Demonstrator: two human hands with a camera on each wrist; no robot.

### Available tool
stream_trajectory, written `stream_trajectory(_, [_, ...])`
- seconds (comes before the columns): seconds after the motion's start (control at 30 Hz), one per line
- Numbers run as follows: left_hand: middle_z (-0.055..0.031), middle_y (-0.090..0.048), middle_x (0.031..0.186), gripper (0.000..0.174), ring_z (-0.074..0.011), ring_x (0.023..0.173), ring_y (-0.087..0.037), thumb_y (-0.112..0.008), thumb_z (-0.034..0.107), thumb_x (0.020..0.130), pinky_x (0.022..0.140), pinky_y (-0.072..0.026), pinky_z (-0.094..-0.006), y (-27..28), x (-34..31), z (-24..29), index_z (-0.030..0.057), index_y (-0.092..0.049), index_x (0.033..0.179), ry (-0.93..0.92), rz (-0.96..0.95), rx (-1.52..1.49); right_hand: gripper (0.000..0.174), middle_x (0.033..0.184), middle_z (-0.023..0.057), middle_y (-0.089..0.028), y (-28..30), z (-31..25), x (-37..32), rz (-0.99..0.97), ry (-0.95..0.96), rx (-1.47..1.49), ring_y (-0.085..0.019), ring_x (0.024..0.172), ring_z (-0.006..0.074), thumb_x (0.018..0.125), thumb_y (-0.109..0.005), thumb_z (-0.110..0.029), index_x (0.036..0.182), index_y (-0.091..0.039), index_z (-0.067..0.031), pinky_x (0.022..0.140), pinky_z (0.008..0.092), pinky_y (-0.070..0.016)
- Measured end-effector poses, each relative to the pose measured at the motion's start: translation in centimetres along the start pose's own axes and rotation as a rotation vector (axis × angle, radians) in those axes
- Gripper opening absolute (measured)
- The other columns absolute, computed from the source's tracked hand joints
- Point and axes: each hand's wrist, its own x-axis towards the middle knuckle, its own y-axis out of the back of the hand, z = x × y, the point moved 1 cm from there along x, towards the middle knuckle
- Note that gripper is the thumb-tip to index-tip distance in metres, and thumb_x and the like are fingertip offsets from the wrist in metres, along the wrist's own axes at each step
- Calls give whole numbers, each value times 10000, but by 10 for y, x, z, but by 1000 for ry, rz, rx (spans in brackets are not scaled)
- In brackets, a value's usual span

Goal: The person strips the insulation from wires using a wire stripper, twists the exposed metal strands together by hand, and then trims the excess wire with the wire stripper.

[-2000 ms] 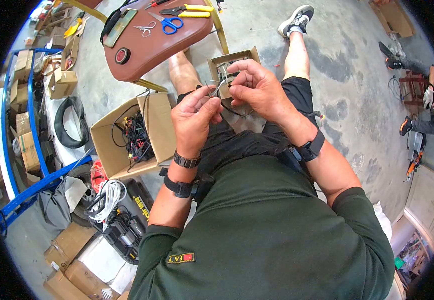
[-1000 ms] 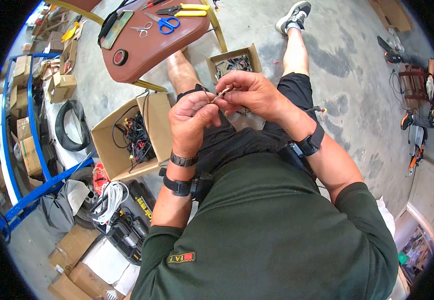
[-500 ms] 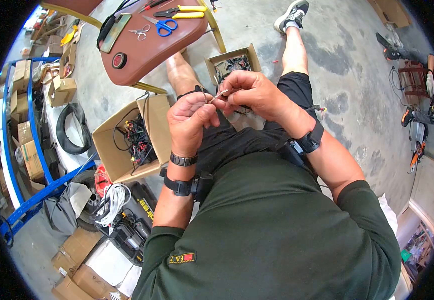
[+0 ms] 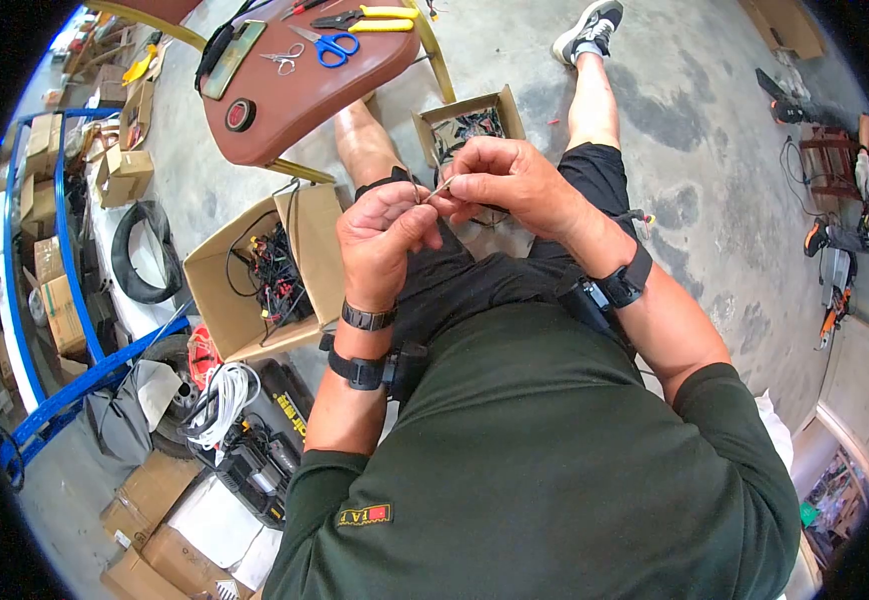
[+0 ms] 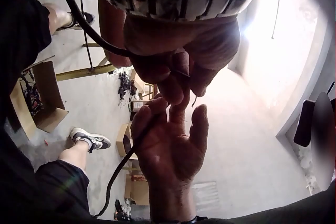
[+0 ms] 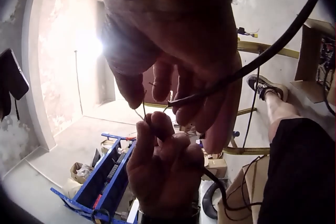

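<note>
In a workshop with a concrete floor (image 4: 695,130), my left grip (image 4: 385,235) and right grip (image 4: 510,185) both pinch a thin wire (image 4: 442,187), held above my lap. Ahead, blue scissors (image 4: 335,47) lie near the far edge of the brown surface (image 4: 305,100). An open cardboard box (image 4: 310,250) of cables stands on the floor just beside it.

I log the black cable (image 5: 113,178) as sheathed in smooth, matt plastic, with thin bare metal strands (image 4: 442,188) at its end. The open box (image 4: 217,272) is plain matt brown cardboard, and the seat (image 4: 315,90) is smooth and reddish-brown with a slight sheen. The floor (image 4: 695,150) reads as rough, mottled concrete, the shirt (image 4: 535,470) as matt green cloth.
</note>
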Motion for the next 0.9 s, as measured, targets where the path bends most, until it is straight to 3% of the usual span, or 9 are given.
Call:
stream_trajectory(0.17, [-153, -704, 906, 181, -132, 615, -609, -645, 53, 862, 533, -448, -210, -3, -2, 5, -35, -623, 1018, 39, -22, 64, 143, 895, 68, -665, -1, 3, 2, 35, 42, -38, -660, 842, 132, 910, -640, -96, 1008, -605, 2, 738, 259, -560])
stream_trajectory(0.27, [-151, -704, 905, 176, -129, 615, -608, -644, 60, 866, 532, -444, -207, -1, -2, -1, -31, -624, 1015, 51, -38, 22, 125, 894, 58, -657, -2, 1, 1, 28, -56, -107, -652, 813, 122, 920, -614, -83, 1011, -604, 3, 733, 253, -548])
stream_trajectory(0.37, [-147, -703, 898, 167, -128, 610, -606, -644, 62, 868, 528, -441, -204, -4, -2, 0, -29, -623, 1007, 38, -19, 29, 231, 864, 86, -669, 2, 5, 4, -29, -51, -156, -630, 712, 131, 899, -624, -86, 1092, -568, 28, 653, 266, -520])
stream_trajectory(0.57, [-147, -701, 880, 152, -128, 599, -604, -638, 50, 874, 516, -439, -202, -2, 0, -1, -15, -622, 1010, 74, 8, 28, 330, 952, 107, -664, -5, -3, -1, 53, 112, -59, -637, 888, 150, 918, -590, -90, 1212, -517, 41, 774, 270, -523])
stream_trajectory(0.67, [-147, -700, 866, 147, -128, 590, -603, -636, 49, 879, 510, -439, -202, -3, 2, 1, -9, -620, 1013, 56, -12, 19, 327, 1000, 117, -659, -3, -9, -5, 17, 49, 108, -632, 937, 157, 924, -576, -93, 1216, -532, 48, 806, 276, -521])
stream_trajectory(0.77, [-138, -697, 844, 147, -128, 580, -600, -636, 54, 883, 505, -438, -200, 0, 2, -5, -4, -613, 1016, 59, 4, -8, 270, 1032, 98, -646, 1, -1, -2, 46, -21, 124, -625, 871, 136, 934, -528, -76, 1182, -571, 24, 811, 281, -515])
stream_trajectory(0.9, [-130, -692, 824, 142, -130, 576, -601, -635, 54, 887, 493, -438, -204, -1, 2, -5, 7, -606, 1017, 89, -4, -47, 214, 913, 68, -671, 1, 0, -2, 17, 6, -12, -625, 831, 115, 925, -569, -112, 1074, -636, 26, 763, 253, -511])
